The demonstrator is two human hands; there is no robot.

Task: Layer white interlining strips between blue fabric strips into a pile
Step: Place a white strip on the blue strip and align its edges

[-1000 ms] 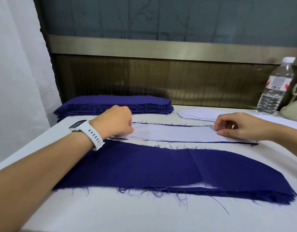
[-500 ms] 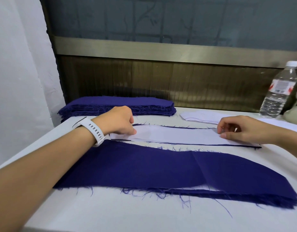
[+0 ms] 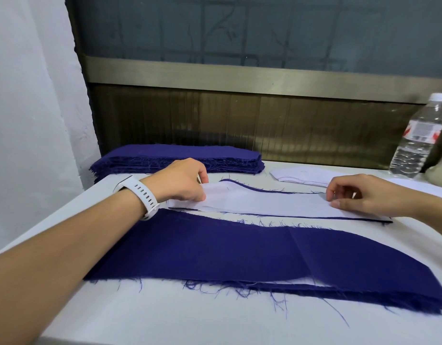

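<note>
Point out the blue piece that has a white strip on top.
The middle blue strip, only its edges showing; the far stack and near pile are blue on top.

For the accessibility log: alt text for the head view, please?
The left hand and right hand hold the ends of a white strip lying on a blue strip on a table; the left end is slightly raised. Nearer lies a blue-topped pile; behind are a blue stack, a white stack and a bottle.

Two hands: left hand (image 3: 185, 181), right hand (image 3: 361, 199). One bottle (image 3: 414, 143). One watch (image 3: 141, 194). One blue stack (image 3: 175, 155), one white stack (image 3: 302, 176), one layered pile (image 3: 240, 250), one white strip (image 3: 277, 202).
</note>
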